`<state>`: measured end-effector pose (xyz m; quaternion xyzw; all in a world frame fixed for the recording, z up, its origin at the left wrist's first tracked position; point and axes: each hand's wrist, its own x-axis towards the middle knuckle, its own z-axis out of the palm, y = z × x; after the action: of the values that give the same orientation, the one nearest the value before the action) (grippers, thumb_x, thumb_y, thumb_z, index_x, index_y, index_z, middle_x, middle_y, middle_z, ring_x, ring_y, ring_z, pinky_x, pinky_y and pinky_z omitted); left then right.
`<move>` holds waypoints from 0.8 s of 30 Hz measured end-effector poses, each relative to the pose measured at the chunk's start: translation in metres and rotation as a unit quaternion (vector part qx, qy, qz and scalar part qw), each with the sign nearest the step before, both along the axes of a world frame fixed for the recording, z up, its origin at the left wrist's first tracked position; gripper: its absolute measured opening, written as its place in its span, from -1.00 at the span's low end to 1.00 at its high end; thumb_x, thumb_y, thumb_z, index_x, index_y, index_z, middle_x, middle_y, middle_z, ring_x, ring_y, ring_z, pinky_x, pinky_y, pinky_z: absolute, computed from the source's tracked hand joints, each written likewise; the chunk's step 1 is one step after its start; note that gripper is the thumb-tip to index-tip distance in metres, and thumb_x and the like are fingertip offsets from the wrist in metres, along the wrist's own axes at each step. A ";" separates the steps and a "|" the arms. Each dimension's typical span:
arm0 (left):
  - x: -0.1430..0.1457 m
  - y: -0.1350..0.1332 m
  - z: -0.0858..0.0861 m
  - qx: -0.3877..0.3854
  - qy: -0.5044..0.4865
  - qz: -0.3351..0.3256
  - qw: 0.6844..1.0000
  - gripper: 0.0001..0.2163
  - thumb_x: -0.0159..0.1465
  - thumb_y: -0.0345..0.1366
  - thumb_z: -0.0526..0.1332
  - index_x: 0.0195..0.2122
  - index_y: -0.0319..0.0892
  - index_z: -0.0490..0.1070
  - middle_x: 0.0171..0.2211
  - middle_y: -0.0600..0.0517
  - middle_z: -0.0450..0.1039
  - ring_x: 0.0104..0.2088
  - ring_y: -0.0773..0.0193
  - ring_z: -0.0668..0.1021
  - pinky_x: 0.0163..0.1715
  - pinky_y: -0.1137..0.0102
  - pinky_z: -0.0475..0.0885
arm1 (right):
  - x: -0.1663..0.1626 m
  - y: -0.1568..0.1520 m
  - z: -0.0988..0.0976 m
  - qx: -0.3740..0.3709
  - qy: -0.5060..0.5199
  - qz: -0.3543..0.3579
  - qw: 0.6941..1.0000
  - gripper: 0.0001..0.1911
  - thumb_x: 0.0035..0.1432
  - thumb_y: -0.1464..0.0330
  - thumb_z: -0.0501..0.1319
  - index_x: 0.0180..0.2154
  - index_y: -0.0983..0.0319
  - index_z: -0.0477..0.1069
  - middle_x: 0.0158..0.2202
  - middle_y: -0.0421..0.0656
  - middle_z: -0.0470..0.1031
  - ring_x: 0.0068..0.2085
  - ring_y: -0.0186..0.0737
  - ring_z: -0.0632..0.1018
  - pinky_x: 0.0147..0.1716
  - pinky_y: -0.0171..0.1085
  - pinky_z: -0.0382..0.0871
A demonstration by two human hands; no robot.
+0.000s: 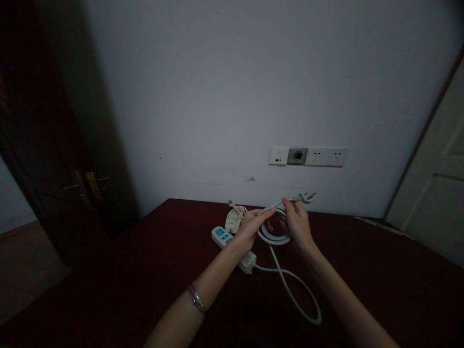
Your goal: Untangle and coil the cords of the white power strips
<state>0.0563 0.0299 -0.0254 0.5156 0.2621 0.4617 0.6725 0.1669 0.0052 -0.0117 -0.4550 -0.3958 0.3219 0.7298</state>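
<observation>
Both hands grip a coiled white power cord (277, 240) above the dark red table. My left hand (253, 224) is closed round the left side of the coil, thumb on top. On its right side, my right hand (296, 220) pinches the cord close to the plug (307, 196), whose prongs point right. From the coil a loose loop of cord drops to the tabletop and runs back to a white power strip (222, 236) with blue sockets. My left forearm hides the middle of the strip.
Behind the strip lies another white power strip (232, 221) with its cord bundled. The dark red table (174, 241) meets a wall bearing a row of wall sockets (324, 157). A dark door (54, 183) stands left, a pale door (435, 193) right.
</observation>
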 end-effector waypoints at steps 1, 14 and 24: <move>0.002 0.000 -0.003 -0.009 0.000 0.017 1.000 -0.66 0.00 -0.06 0.32 -0.52 -0.27 0.32 -0.67 0.13 0.28 -0.69 0.42 0.39 -0.68 0.50 0.20 | -0.001 0.000 0.000 0.000 0.014 -0.003 1.000 -0.61 -0.09 0.05 0.25 -0.46 0.20 0.18 -0.68 -0.41 0.17 -0.72 -0.52 0.26 -0.78 -0.52 0.10; -0.019 0.006 0.010 -0.139 -0.110 -0.245 0.953 -0.58 0.17 0.00 0.15 -0.63 -0.19 0.11 -0.84 0.27 -0.07 -0.83 0.55 -0.01 -0.81 0.57 -0.03 | -0.012 -0.002 0.000 0.022 0.019 0.029 0.999 -0.61 -0.04 0.05 0.21 -0.52 0.20 0.15 -0.75 -0.39 0.20 -0.78 -0.52 0.17 -0.83 -0.50 -0.02; -0.024 0.007 0.024 -0.119 -0.107 -0.132 0.978 -0.49 0.15 0.06 0.15 -0.70 -0.16 -0.03 -0.87 0.27 -0.16 -0.86 0.57 -0.04 -0.85 0.57 -0.14 | -0.014 -0.006 -0.002 0.018 0.021 0.151 0.988 -0.56 -0.02 0.01 0.21 -0.20 0.16 0.30 -0.50 -0.27 0.46 -0.58 -0.31 0.46 -0.66 -0.37 0.32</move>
<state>0.0321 0.0370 -0.0011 0.4093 0.1711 0.3866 0.8086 0.1529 -0.0005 -0.0142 -0.3698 -0.4505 0.4305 0.6892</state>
